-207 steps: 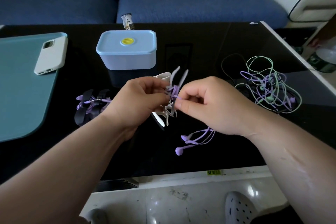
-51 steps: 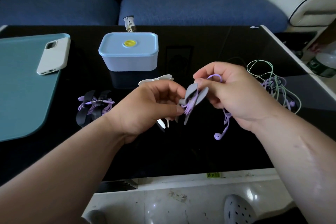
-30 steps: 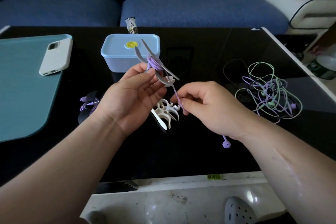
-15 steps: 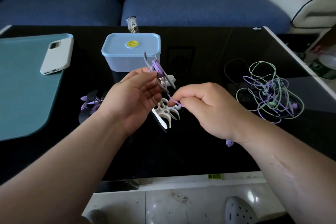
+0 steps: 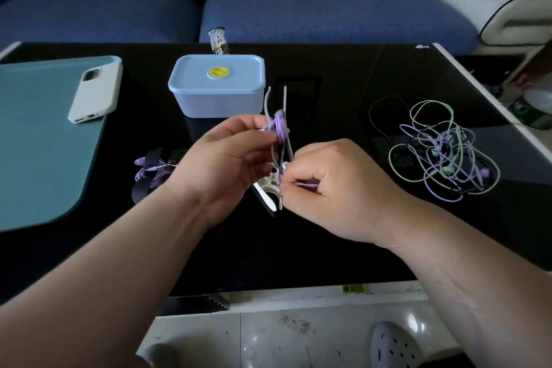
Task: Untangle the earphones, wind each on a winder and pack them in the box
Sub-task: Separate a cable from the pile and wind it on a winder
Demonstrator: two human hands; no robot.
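Above the table's (image 5: 343, 248) middle, the left hand (image 5: 230, 158) pinches the grey winder (image 5: 266, 104). The right hand (image 5: 331, 188) pinches the purple cord (image 5: 280, 130) below it. If either pinch slips, the cord could slacken and the coils spring loose.

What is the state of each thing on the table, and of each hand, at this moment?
left hand, holds the grey winder upright.
grey winder, partly wound with purple cable.
right hand, pinches the cable's free end.
blue box, lid on.
tangled earphones, not yet untangled.
black winder, wound, lying flat.
white winder, bare, lying flat.
phone, face down on the teal mat.
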